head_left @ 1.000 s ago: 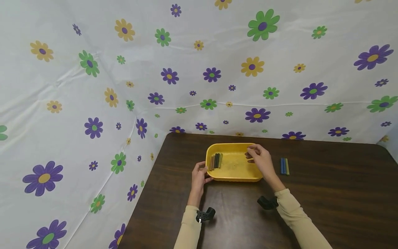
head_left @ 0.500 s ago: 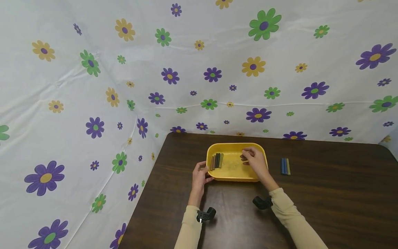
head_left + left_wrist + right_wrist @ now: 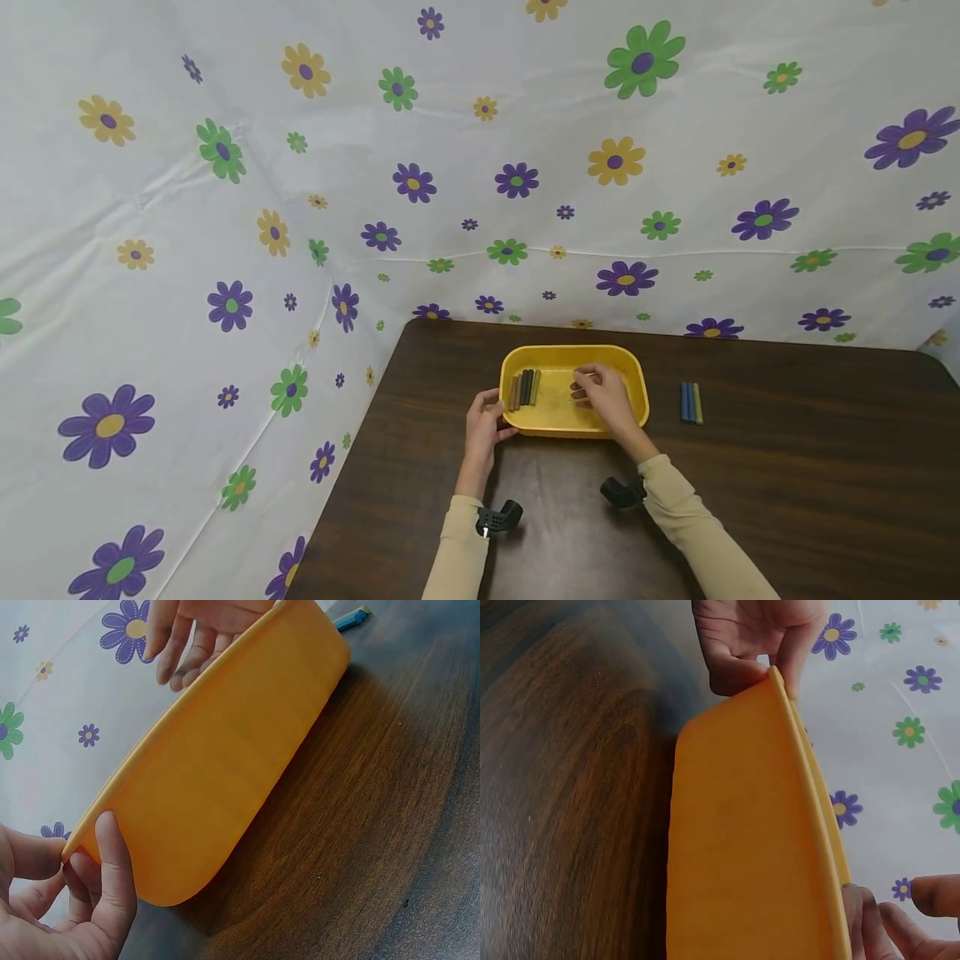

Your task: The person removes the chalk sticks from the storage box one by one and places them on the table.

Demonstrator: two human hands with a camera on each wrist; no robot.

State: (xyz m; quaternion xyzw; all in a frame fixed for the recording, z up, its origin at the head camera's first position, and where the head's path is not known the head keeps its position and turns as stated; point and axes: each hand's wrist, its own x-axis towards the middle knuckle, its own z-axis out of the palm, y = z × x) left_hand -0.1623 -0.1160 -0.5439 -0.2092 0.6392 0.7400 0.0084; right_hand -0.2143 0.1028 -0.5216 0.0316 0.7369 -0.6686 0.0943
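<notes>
My left hand (image 3: 482,429) grips the left end of a yellow plastic tray (image 3: 566,432), thumb on the rim and fingers below it. Inside, at the tray's left end, several crayon-like sticks (image 3: 526,388) in brown, black and yellow-green lie side by side. My right hand (image 3: 609,402) hangs over the middle of the tray with fingers loosely bent. In the left wrist view the fingers of that right hand (image 3: 206,634) dangle behind the tray's long wall, holding nothing visible. Thumb and fingers stand apart in the right wrist view, with dark smudges on the fingertips (image 3: 853,900).
Blue sticks (image 3: 687,402) and a yellow-green stick (image 3: 698,404) lie together on the dark wooden table (image 3: 810,450), right of the tray. A white flowered cloth (image 3: 465,150) hangs behind and to the left of the table. Each wrist wears a black camera (image 3: 498,518).
My right hand has moved left over the tray, from near its right edge to about the middle. The left hand keeps its hold, and the sticks lie as before.
</notes>
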